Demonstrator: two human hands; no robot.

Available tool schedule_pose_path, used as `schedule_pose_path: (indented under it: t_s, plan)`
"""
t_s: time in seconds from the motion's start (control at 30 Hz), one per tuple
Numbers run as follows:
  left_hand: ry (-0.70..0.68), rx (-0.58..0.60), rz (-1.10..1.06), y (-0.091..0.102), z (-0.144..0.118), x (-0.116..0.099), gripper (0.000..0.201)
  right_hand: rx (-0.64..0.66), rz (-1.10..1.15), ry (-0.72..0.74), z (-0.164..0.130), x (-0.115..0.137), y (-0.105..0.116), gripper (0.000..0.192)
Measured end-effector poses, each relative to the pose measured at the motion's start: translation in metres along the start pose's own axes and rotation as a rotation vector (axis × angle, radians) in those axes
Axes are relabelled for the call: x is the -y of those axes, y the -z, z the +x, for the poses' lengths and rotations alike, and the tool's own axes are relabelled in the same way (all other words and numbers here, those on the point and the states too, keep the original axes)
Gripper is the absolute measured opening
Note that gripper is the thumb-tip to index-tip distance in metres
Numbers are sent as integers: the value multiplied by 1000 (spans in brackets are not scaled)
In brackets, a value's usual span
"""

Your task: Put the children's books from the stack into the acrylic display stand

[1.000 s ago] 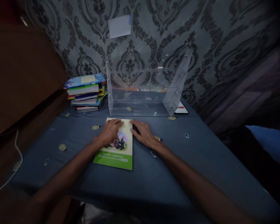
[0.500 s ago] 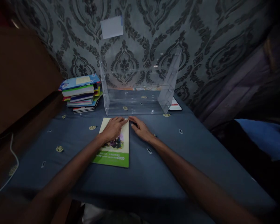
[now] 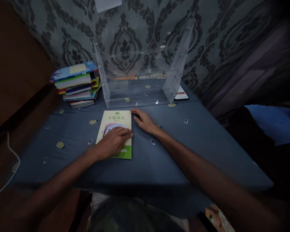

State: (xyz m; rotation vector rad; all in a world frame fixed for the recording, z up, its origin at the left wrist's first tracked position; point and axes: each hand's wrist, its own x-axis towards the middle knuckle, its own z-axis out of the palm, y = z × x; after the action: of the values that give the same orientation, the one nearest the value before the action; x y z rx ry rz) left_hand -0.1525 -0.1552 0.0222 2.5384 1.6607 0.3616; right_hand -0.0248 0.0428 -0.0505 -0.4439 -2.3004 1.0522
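Observation:
A cream and green book [image 3: 116, 116] lies closed and face up on the dark blue tablecloth, with green Chinese characters across the upper part of its cover. My left hand [image 3: 114, 140] rests flat over the lower half of the cover, fingers stretched toward the right edge; it hides part of the cover picture. Beside the book's upper right corner is my right hand [image 3: 145, 120], its fingertips at that corner and its fingers extended with the thumb apart. Just beyond the book stands a clear acrylic rack [image 3: 137, 77].
A stack of books [image 3: 76, 83] stands at the back left, beside the rack. At the right behind the rack lies a flat device with a lit screen [image 3: 181, 93]. A white cable [image 3: 11, 154] hangs at the left. Patterned wallpaper backs the table [image 3: 183, 151].
My left hand has slid down the cover from the top toward the lower half, baring the title. My right hand stays by the upper right corner. The view has tilted down.

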Motion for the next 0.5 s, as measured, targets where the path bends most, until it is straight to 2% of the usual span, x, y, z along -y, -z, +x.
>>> schedule_pose_path:
  t_s: [0.1, 0.2, 0.37, 0.5]
  plan:
    - [39, 25, -35, 1, -19, -25, 40, 2, -50, 4, -1, 3, 0, 48]
    - [59, 36, -54, 0, -32, -41, 43, -10, -109, 20, -2, 6, 1, 49]
    - [87, 0, -91, 1, -35, -49, 35, -4, -197, 30, -3, 7, 0, 47]
    - [122, -58, -129, 0, -31, -53, 27, -29, -185, 0, 4, 2, -3, 43]
